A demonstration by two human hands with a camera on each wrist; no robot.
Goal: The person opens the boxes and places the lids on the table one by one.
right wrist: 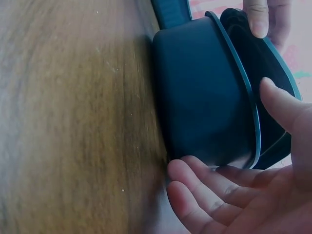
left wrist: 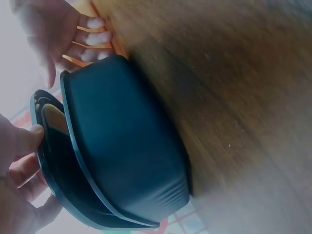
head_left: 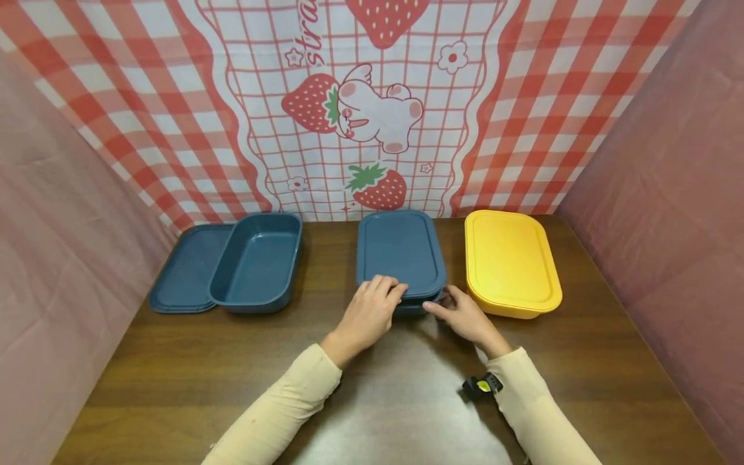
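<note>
In the middle of the head view stands a blue food container with a blue lid over it. The lid's near side is raised, and a dark gap parts it from the rim. My left hand pinches the lid's near left edge, thumb on one face and fingers on the other. At the container's near right corner is my right hand. Its thumb is by the gap and its loosely bent fingers lie along the side wall. A tan patch shows in the gap in the left wrist view; what it is I cannot tell.
An open blue container stands at the left, its side over another blue lid lying on the table. To the right is a yellow container with its lid on. A strawberry-print cloth hangs behind.
</note>
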